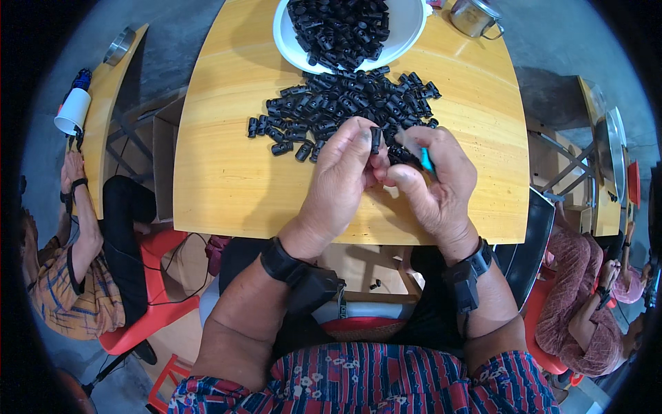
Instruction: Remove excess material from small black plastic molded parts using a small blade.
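Near the front of the pile, my left hand [341, 162] pinches a small black plastic cord lock [376, 140] upright between thumb and fingers. Close beside it, my right hand [441, 179] is closed on a small teal-handled tool [427, 160]. A greyish end of that tool is blurred, so its kind is unclear. Both hands are over the wooden table, their fingertips almost meeting. Behind them spreads a loose pile of cord locks [345, 103], and many more fill a white basin [281, 34] at the far side.
A metal mug [476, 17] stands at the table's [227, 172] far right corner. On the left, a person sits on a red chair [155, 290] by another table with a white cup [73, 112]. People sit at the right too. Small black pieces [374, 283] lie below the table edge.
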Tool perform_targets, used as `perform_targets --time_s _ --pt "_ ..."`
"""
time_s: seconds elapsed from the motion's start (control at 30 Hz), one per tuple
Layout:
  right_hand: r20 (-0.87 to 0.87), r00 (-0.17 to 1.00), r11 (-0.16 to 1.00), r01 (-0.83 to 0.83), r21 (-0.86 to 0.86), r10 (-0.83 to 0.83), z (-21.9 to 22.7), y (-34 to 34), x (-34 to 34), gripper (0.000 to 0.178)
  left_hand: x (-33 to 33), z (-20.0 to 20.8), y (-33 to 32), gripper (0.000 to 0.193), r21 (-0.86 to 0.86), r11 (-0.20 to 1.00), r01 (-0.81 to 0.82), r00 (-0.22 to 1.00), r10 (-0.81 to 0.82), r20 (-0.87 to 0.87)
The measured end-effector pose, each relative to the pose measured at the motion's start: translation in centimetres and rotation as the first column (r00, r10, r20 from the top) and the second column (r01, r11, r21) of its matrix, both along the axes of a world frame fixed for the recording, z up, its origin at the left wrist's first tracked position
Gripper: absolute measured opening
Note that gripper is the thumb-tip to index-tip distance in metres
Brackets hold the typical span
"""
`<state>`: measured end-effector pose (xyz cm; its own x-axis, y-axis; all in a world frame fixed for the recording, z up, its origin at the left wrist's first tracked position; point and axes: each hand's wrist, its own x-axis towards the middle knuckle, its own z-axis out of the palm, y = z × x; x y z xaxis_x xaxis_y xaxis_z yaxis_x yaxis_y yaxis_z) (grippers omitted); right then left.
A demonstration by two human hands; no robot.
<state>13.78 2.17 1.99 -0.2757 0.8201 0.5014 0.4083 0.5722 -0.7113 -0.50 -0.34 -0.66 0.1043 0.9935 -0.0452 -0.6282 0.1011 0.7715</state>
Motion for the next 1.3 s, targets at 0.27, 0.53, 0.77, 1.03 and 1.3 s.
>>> perform_targets --time_s 0.27,0.53,0.77,1.03,1.3 --pt "0.233 0.971 0.999 -0.052 0.009 0.048 -0.60 0.01 -0.30 0.030 -0.61 0.19 -0.07 0.022 0.015 0.998 0.061 0.998 -0.061 0.022" --pt "0.280 0.959 0.999 -0.047 0.014 0.041 -0.32 0.05 -0.36 0.031 -0.48 0.71 -0.13 0.023 0.005 0.997 0.077 0.996 -0.078 0.032" --pt "0.272 0.961 0.999 -0.046 -0.016 0.048 -0.31 0.06 -0.37 0.027 -0.44 0.45 -0.10 0.024 0.027 0.997 0.067 0.998 -0.067 0.013" --pt "0.276 0.960 0.999 -0.049 -0.023 0.053 -0.35 0.28 -0.44 0.026 -0.55 0.50 0.04 0.021 0.017 0.998 0.068 0.997 -0.068 0.018" --pt "0.276 0.958 0.997 -0.074 -0.016 0.075 -0.44 0.53 -0.45 0.027 -0.80 0.45 0.17 0.021 0.017 0.995 0.099 0.995 -0.100 0.028"
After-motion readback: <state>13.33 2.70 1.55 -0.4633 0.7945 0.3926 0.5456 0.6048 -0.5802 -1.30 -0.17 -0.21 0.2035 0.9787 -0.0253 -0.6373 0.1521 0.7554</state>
